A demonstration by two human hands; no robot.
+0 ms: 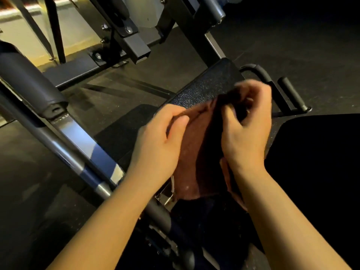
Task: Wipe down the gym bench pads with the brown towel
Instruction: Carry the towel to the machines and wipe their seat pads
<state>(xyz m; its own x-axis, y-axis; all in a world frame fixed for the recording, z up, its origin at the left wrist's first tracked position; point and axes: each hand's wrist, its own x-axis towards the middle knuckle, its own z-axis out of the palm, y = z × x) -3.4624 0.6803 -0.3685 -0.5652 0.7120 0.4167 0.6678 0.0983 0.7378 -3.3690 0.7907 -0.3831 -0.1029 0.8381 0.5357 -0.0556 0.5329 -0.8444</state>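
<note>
The brown towel (196,152) hangs between both hands, above the near part of the black bench pad (210,82). My left hand (161,139) pinches the towel's upper left edge between thumb and fingers. My right hand (247,123) grips the upper right part with curled fingers; it is motion-blurred. The towel's lower end (194,191) droops over the bench frame. The far part of the pad is bare and shows a pebbled, shiny surface.
A grey foam roller (29,84) on a steel frame tube (81,152) runs diagonally on the left. Black handle bars (290,94) stick out beyond the pad on the right. Machine frame beams (134,45) stand behind. Dark rubber floor surrounds everything.
</note>
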